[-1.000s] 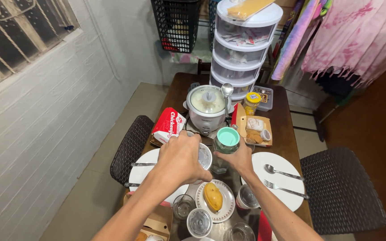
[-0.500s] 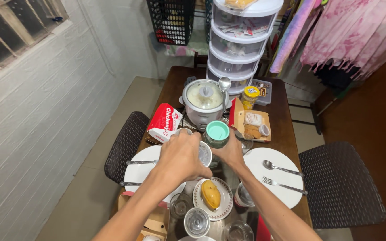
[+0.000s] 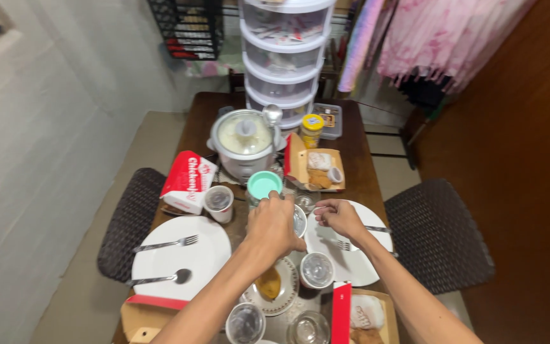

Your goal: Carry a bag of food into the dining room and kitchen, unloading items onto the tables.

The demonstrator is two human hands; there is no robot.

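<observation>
Overhead, left hand (image 3: 274, 224) fingers clamp a clear cup (image 3: 298, 221); right hand (image 3: 338, 216), at three o'clock, fingers loosely curled, empty; keep cup level.

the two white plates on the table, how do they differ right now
The left plate lies fully in view with a fork and a spoon on it, and no hand near it. The right plate is partly hidden by the right hand hovering over it, and only part of its cutlery shows. The left hand grips a cup between them. Both plates are round, white and hold no food.
</observation>
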